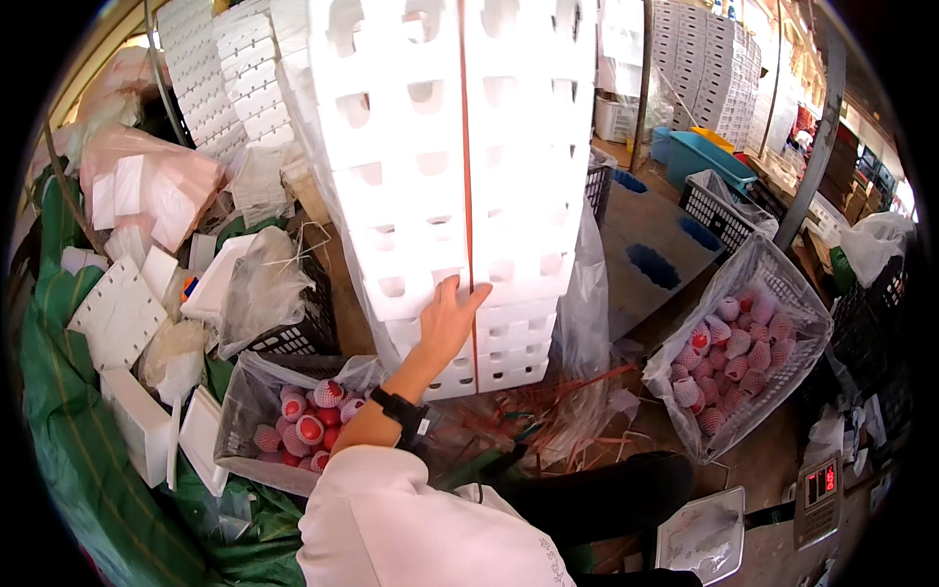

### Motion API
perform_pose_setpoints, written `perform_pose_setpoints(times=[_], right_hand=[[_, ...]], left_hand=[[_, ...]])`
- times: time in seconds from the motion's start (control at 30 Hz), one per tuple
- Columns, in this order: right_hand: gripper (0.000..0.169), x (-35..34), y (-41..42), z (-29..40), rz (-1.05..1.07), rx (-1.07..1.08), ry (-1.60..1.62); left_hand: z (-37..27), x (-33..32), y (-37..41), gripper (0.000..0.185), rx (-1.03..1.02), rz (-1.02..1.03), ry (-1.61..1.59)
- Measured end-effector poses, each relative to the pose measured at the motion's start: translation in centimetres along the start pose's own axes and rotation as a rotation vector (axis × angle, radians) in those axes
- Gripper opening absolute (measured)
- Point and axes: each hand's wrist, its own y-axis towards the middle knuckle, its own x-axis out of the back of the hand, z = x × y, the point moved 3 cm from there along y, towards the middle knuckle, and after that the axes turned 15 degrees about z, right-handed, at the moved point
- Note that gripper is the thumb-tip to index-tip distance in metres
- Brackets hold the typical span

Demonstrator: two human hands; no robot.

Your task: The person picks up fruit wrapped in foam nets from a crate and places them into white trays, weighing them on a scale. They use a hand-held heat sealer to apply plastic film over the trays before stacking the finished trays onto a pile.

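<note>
My left hand [444, 321], with a black band on the wrist, is raised against a tall stack of white foam boxes [411, 198]. Its thumb and fingers are spread on either side of a red strap [467, 183] that runs down the stack; the fingertips are near a handhold cutout. Glare hides the exact contact. Beside my forearm stands a plastic-lined crate [238, 440] of red round fruit [308, 429], many in foam net sleeves. My right hand is out of view.
Another lined crate [799, 308] of net-wrapped fruit [733, 352] stands right, near a scale display [820, 484] and metal pan [700, 536]. Loose red straps [565, 425] litter the floor. Foam pieces [121, 315] and a green tarp [81, 440] lie left. A pole [814, 147] rises right.
</note>
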Motion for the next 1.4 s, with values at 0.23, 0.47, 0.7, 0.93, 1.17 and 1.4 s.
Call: perform_pose_setpoints(times=[0.23, 0.47, 0.7, 0.93, 1.17, 1.4], right_hand=[[0.042, 0.2, -1.3, -1.4, -0.007, -0.006, -0.011], [0.042, 7.3, -4.0, -6.6, -0.087, 0.031, 0.103], [0.043, 12.2, -8.6, -9.4, -0.189, 0.114, 0.177], [0.039, 13.9, -17.3, -14.2, -0.302, -0.017, 0.135], [0.032, 30.0, -24.1, -7.6, -0.584, 0.230, -0.283], [0.026, -0.4, -17.0, 32.5, -0.081, 0.947, -0.512]], left_hand=[[0.2, -5.5, -3.5, 0.043, 0.040, 0.075, -0.068], [-3.4, 0.1, -4.0, 0.005, -0.164, 0.013, -0.054], [-10.7, -10.3, -3.3, 0.026, -0.264, 0.812, -0.500], [-6.9, -35.2, -13.9, 0.050, -0.218, 1.136, -0.229], [-12.8, -38.0, -15.2, 0.087, -0.184, 1.378, -0.121], [-4.5, -30.7, -7.7, 0.072, 0.384, 1.368, -0.703]])
